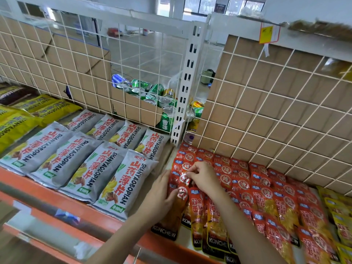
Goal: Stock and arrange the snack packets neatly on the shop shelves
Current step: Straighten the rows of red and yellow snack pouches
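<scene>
Red KONCHEW snack packets [266, 193] lie in overlapping rows on the right part of the shelf. My right hand [203, 177] pinches the top edge of one red packet [183, 178] at the left end of these rows. My left hand [161, 195] lies flat with straight fingers against the left side of the same stack, touching the packets. Grey SHANYAOBOPIAN packets [91, 161] fill the shelf to the left in two rows. Yellow packets [22, 119] lie at the far left.
A white wire grid [266, 103] backed with cardboard closes the shelf's rear. Behind it stands a cardboard box of drink cans [152, 92]. A white slotted upright [187, 84] splits the two bays. The orange shelf lip [80, 208] runs along the front. More yellow packets [339, 212] lie far right.
</scene>
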Demonstrator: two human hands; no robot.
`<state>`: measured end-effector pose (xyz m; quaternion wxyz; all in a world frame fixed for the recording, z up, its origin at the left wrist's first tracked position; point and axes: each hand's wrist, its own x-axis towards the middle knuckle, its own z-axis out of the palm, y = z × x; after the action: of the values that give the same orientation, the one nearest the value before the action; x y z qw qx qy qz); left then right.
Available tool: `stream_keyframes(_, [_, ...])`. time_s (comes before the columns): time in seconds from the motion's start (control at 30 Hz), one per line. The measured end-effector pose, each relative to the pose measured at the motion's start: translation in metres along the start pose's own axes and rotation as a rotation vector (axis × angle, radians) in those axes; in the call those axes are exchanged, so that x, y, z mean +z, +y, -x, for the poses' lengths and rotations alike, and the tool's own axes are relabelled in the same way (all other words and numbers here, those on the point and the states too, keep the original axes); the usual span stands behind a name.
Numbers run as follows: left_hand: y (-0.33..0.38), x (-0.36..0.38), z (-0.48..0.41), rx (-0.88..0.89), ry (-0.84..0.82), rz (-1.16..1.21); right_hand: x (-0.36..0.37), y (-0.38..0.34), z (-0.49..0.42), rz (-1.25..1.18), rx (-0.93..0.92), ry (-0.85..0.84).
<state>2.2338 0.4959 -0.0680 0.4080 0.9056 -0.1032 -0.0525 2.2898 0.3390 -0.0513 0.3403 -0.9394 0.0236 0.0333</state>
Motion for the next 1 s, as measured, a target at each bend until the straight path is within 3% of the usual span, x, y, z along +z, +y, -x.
stream_keyframes(0.3, [0.002, 0.005, -0.02, -0.037, -0.103, -0.008, 0.005, 0.002, 0.001, 0.018, 0.01, 0.066])
stream_keyframes(0.5, [-0.007, 0.012, -0.017, -0.005, -0.056, 0.004, -0.007, 0.001, -0.013, 0.162, -0.094, 0.169])
stream_keyframes(0.77, [-0.009, 0.019, -0.008, 0.177, -0.082, -0.331, -0.014, -0.001, -0.044, 0.319, -0.163, -0.076])
stream_keyframes(1.0, [-0.007, 0.015, 0.003, 0.217, -0.122, -0.418, -0.01, -0.001, -0.054, 0.288, -0.118, -0.088])
